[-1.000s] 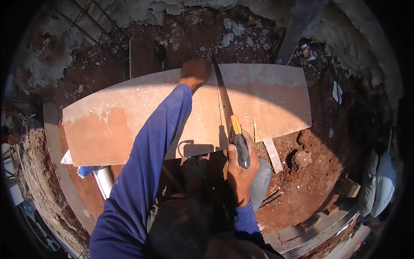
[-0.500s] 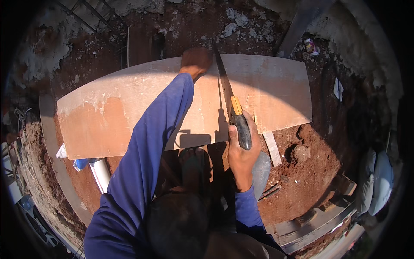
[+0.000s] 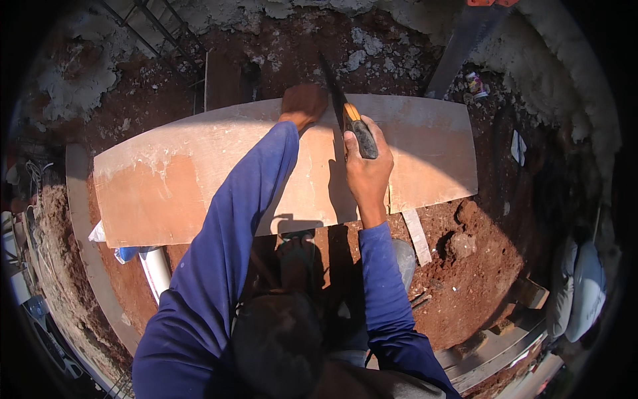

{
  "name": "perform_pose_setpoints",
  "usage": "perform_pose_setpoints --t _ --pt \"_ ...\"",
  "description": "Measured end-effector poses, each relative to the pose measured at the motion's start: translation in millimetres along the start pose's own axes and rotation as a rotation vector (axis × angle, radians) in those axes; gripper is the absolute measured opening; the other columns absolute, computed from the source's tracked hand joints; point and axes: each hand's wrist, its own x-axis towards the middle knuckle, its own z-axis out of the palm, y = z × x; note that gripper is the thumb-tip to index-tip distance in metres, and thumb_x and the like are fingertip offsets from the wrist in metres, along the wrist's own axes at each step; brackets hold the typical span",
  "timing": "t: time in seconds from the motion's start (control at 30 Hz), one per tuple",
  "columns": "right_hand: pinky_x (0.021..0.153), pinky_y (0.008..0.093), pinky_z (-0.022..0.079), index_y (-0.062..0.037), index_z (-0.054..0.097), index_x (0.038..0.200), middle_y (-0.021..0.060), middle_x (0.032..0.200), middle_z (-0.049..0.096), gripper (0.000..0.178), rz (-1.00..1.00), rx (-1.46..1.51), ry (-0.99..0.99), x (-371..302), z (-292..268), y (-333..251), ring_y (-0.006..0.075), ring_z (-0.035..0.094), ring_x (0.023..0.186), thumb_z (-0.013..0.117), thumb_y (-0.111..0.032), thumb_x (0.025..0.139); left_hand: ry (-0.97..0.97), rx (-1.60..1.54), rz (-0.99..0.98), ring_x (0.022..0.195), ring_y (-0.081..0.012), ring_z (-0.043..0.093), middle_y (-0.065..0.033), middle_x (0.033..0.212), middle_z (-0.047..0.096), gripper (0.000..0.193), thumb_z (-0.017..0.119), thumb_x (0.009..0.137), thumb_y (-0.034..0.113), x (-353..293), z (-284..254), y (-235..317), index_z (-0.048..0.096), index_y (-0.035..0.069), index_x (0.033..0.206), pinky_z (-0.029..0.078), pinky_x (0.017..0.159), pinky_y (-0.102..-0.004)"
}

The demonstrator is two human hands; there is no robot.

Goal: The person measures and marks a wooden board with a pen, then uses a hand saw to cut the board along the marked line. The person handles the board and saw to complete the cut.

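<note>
A long plywood sheet point(image 3: 159, 183), curved by the lens, lies crosswise in front of me, part in sunlight and part in shade. My left hand point(image 3: 304, 106) is closed at its far edge, pressing on or gripping the sheet; the fingertips are hidden. In my right hand point(image 3: 369, 173), a handsaw with a black and yellow handle point(image 3: 361, 136) is held over the board. Its dark blade point(image 3: 334, 85) points away from me past the far edge, just right of my left hand. I cannot tell how deep the blade sits in the wood.
Red soil point(image 3: 488, 266) surrounds the sheet. A pale wood strip point(image 3: 417, 237) and a white pipe point(image 3: 156, 271) stick out below its near edge. Steel bars point(image 3: 163, 33) and a slanted post point(image 3: 462, 56) stand beyond. Filled sacks point(image 3: 585, 292) lie at the right.
My right hand has pushed the saw forward, away from me, and its handle is now over the board's far half. My left hand stays at the far edge.
</note>
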Motion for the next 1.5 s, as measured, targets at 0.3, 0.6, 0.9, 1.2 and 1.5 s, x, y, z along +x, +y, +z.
perform_pose_setpoints --t 0.3,0.6,0.9,1.2,1.5 --pt "0.083 0.0330 0.053 0.0031 0.058 0.128 0.0188 0.107 0.069 0.042 -0.093 -0.015 0.131 -46.4 -30.5 -4.8 0.0203 0.068 0.094 0.070 -0.016 0.092 -0.008 -0.003 -0.017 0.083 -0.0451 0.068 -0.0282 0.086 0.068 0.044 0.049 0.094 0.036 16.0 -16.9 18.1 0.073 0.000 0.085 0.052 0.078 -0.0531" --pt "0.086 0.0316 0.051 0.0023 0.059 0.127 0.0129 0.104 0.069 0.046 -0.063 -0.052 0.066 -108.6 -49.4 -10.3 0.0189 0.064 0.092 0.070 -0.028 0.094 -0.007 0.062 -0.112 0.090 -0.0428 0.068 -0.0253 0.093 0.070 0.042 0.050 0.092 0.035 1.2 -19.9 -4.3 0.073 0.000 0.088 0.053 0.082 -0.0502" --pt "0.083 0.0313 0.053 0.0026 0.059 0.127 0.0167 0.106 0.070 0.042 -0.010 -0.017 0.009 -66.1 -18.1 3.7 0.0205 0.068 0.093 0.070 -0.016 0.091 0.018 0.031 -0.079 0.084 -0.0447 0.068 -0.0277 0.086 0.069 0.041 0.048 0.094 0.034 -19.6 6.7 -27.0 0.073 0.002 0.086 0.053 0.079 -0.0526" --pt "0.081 0.0333 0.052 0.0016 0.060 0.125 0.0166 0.100 0.071 0.036 -0.029 -0.028 0.006 3.4 -3.1 -2.5 0.0205 0.067 0.089 0.066 -0.012 0.093 -0.054 0.009 -0.049 0.089 -0.0459 0.067 -0.0289 0.091 0.068 0.047 0.046 0.095 0.037 -6.4 2.0 10.1 0.072 -0.002 0.089 0.051 0.083 -0.0529" --pt "0.080 0.0304 0.054 0.0005 0.060 0.127 0.0171 0.103 0.072 0.038 -0.117 0.069 0.062 -34.7 -13.5 -12.1 0.0181 0.069 0.090 0.068 -0.011 0.092 -0.015 0.060 -0.097 0.093 -0.0406 0.069 -0.0239 0.094 0.071 0.037 0.053 0.089 0.031 13.3 -46.3 12.3 0.075 0.002 0.089 0.052 0.084 -0.0479"
